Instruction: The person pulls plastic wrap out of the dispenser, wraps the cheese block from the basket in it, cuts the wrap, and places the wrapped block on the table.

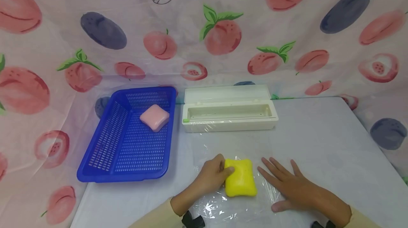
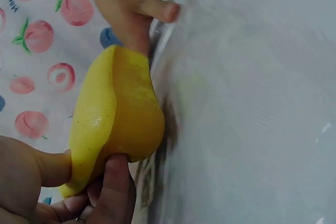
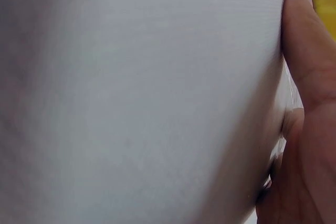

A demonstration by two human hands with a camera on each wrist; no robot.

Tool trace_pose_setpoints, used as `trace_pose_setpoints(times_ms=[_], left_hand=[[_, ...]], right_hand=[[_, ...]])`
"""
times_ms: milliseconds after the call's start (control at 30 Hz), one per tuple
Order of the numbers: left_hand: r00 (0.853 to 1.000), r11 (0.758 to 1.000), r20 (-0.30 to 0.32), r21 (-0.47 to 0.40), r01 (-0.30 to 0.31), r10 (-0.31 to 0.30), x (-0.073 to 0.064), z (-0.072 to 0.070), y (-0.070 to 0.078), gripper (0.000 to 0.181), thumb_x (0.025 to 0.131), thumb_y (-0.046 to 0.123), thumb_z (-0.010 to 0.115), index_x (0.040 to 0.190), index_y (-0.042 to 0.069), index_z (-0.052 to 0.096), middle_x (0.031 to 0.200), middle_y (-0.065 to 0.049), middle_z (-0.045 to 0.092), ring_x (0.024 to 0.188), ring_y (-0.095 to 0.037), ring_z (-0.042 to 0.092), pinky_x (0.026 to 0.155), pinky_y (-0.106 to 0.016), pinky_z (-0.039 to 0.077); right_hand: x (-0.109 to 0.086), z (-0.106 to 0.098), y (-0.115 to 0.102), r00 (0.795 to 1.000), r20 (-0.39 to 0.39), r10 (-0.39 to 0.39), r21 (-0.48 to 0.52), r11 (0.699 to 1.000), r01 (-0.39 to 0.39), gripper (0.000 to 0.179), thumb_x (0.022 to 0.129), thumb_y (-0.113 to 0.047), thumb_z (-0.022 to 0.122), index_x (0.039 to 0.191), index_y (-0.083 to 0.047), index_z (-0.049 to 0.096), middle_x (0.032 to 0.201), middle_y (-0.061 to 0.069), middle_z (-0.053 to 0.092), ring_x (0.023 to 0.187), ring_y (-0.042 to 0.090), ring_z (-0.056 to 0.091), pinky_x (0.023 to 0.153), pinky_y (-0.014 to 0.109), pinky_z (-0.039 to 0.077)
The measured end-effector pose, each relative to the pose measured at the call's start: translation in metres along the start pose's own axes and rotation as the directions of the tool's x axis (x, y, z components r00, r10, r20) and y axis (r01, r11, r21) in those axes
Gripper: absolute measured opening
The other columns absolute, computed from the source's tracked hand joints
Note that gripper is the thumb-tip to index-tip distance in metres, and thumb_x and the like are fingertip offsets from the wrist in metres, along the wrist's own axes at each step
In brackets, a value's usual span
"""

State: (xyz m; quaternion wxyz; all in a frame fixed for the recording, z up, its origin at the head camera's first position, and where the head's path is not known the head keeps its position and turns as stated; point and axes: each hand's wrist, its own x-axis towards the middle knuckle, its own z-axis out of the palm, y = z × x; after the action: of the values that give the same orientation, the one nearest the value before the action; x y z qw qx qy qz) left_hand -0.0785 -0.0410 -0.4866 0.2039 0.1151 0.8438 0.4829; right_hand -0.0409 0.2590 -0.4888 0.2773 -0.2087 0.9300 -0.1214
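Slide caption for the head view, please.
Left hand grips a yellow block over clear film; right hand spread nearby.
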Motion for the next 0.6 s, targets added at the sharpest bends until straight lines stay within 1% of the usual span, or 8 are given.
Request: trace_pose_setpoints(times_ms=[100, 167, 300, 367, 467, 533, 600], left_hand=[[1.000, 1.000, -0.028, 0.014, 0.013, -0.013, 0.001, 0.003, -0.002, 0.029, 0.099, 0.027, 0.067, 0.086, 0.012, 0.046, 0.066, 0.003, 0.050, 0.055, -0.009, 0.051, 0.050, -0.022, 0.045], [0.999, 1.000, -0.045, 0.026, 0.011, -0.010, 0.001, 0.004, -0.003, 0.029, 0.099, 0.027, 0.067, 0.085, 0.012, 0.047, 0.066, 0.002, 0.050, 0.055, -0.009, 0.051, 0.050, -0.022, 0.045], [0.998, 0.995, -0.065, 0.096, 0.019, -0.012, 0.001, 0.002, 0.000, 0.031, 0.099, 0.032, 0.066, 0.083, 0.012, 0.049, 0.066, 0.002, 0.051, 0.055, -0.009, 0.050, 0.049, -0.022, 0.044], [0.998, 0.990, -0.055, 0.135, 0.043, -0.036, 0.000, 0.001, 0.003, 0.034, 0.098, 0.038, 0.067, 0.084, 0.011, 0.052, 0.066, 0.002, 0.053, 0.055, -0.011, 0.049, 0.049, -0.024, 0.043], [0.997, 0.977, -0.016, 0.196, 0.081, -0.080, -0.002, -0.001, 0.007, 0.042, 0.092, 0.047, 0.073, 0.088, 0.010, 0.056, 0.067, 0.000, 0.055, 0.056, -0.014, 0.050, 0.048, -0.027, 0.043], [0.995, 0.968, 0.010, 0.233, 0.093, -0.098, -0.003, -0.002, 0.008, 0.047, 0.087, 0.051, 0.077, 0.092, 0.009, 0.056, 0.068, -0.001, 0.055, 0.056, -0.015, 0.050, 0.049, -0.028, 0.042], [0.994, 0.961, 0.024, 0.261, 0.094, -0.103, -0.003, -0.002, 0.008, 0.050, 0.085, 0.051, 0.079, 0.095, 0.008, 0.056, 0.069, -0.001, 0.055, 0.057, -0.015, 0.050, 0.050, -0.028, 0.042]], right_hand=[[0.002, 0.001, 0.001, 1.000, 0.004, -0.011, 0.002, 1.000, 0.011, 0.119, 0.067, -0.084, 0.067, 0.163, -0.037, 0.017, 0.174, 0.001, 0.000, 0.159, 0.039, 0.002, 0.110, 0.082, -0.010], [0.004, 0.001, 0.001, 1.000, 0.010, -0.008, -0.002, 1.000, 0.008, 0.119, 0.066, -0.085, 0.066, 0.163, -0.037, 0.016, 0.174, 0.000, -0.001, 0.159, 0.039, 0.002, 0.110, 0.082, -0.011], [0.006, -0.001, 0.001, 1.000, 0.014, 0.014, -0.026, 1.000, -0.014, 0.120, 0.065, -0.087, 0.066, 0.163, -0.038, 0.016, 0.174, -0.002, -0.002, 0.159, 0.037, 0.001, 0.110, 0.081, -0.011], [0.007, -0.002, 0.001, 1.000, 0.012, 0.021, -0.045, 0.999, -0.021, 0.121, 0.064, -0.088, 0.065, 0.163, -0.038, 0.016, 0.174, -0.002, -0.002, 0.160, 0.037, 0.001, 0.110, 0.081, -0.011], [0.006, -0.003, -0.001, 1.000, 0.009, 0.029, -0.058, 0.998, -0.028, 0.121, 0.063, -0.088, 0.065, 0.163, -0.038, 0.017, 0.174, -0.002, -0.001, 0.160, 0.037, 0.002, 0.110, 0.081, -0.009], [0.005, -0.003, -0.001, 0.999, 0.012, 0.036, -0.059, 0.998, -0.035, 0.121, 0.063, -0.088, 0.065, 0.163, -0.039, 0.018, 0.174, -0.003, 0.001, 0.160, 0.037, 0.003, 0.110, 0.081, -0.008], [0.003, -0.003, -0.002, 0.999, 0.012, 0.038, -0.063, 0.997, -0.037, 0.119, 0.064, -0.087, 0.066, 0.162, -0.039, 0.020, 0.174, -0.004, 0.003, 0.160, 0.036, 0.006, 0.110, 0.082, -0.006]])
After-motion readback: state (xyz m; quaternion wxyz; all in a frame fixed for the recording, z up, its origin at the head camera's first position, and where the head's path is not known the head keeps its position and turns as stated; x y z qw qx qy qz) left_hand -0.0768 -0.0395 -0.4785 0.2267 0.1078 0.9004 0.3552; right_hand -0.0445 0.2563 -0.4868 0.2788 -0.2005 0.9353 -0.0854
